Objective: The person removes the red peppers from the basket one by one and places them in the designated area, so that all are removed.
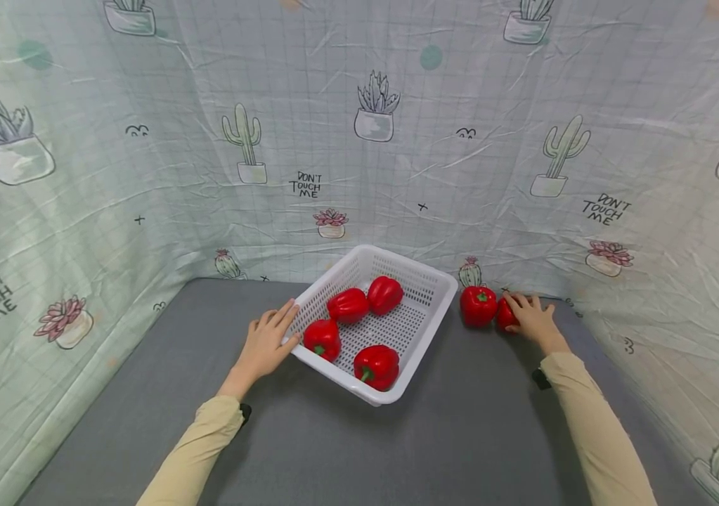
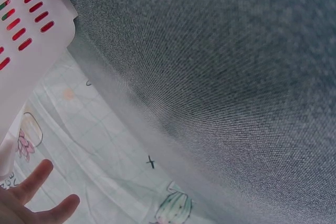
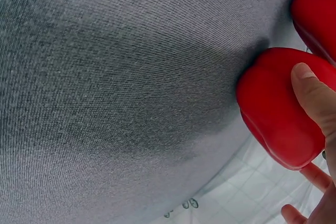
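Observation:
A white slotted plastic basket (image 1: 425, 330) stands in the middle of the head view with several red bell peppers (image 1: 377, 367) in it. My left hand (image 1: 266, 346) grips the basket's left rim with thumb and index finger; two other fingers (image 2: 60, 209) stick out free in the left wrist view. Over on the right, my right hand (image 1: 536, 322) holds a red bell pepper (image 3: 278, 103), the thumb (image 3: 310, 90) lying across its side and the other fingers partly hidden. Close beside that one sits another bell pepper (image 1: 478, 306), with its green stem showing.
A grey cloth (image 1: 460, 436) covers the table. Behind and at both sides hangs a pale curtain (image 1: 308, 91) printed with potted cacti and lettering, meeting the table just behind the basket and the loose peppers.

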Motion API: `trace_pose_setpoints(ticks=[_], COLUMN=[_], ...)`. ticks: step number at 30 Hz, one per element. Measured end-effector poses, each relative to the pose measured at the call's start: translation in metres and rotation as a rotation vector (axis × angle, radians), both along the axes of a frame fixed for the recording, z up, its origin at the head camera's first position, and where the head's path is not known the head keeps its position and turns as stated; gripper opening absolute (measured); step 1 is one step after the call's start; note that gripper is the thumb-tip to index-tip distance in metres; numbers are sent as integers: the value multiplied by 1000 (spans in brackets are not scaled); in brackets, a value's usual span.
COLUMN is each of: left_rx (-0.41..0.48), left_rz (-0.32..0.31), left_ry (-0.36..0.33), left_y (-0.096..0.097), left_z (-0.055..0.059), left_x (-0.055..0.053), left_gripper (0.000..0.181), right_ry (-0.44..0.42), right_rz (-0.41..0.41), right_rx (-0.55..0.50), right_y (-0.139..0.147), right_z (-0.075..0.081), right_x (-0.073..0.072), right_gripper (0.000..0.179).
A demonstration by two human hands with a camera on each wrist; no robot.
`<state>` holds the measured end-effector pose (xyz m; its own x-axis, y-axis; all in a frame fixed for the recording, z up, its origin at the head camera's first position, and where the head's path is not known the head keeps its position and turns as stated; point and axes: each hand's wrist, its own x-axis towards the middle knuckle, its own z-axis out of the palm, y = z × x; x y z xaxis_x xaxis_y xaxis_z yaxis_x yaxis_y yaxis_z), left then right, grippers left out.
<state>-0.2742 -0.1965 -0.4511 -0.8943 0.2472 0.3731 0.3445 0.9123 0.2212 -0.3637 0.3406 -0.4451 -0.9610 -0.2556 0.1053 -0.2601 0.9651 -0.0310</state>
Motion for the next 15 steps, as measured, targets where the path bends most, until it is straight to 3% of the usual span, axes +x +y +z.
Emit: trace_pose_setpoints(ticks=[8,15], left_rx=[-12,-9], left_rz=[5,7], left_ry=[5,5], left_y=[0,0], left_z=[1,0], left_x=[-1,0], left_gripper=[56,56], right_ry=[13,74], right_rz=[3,-4], right_rx=[11,4], right_y=[0,1], right_z=[-1,-8], right_x=[2,5], right_gripper=[75,77])
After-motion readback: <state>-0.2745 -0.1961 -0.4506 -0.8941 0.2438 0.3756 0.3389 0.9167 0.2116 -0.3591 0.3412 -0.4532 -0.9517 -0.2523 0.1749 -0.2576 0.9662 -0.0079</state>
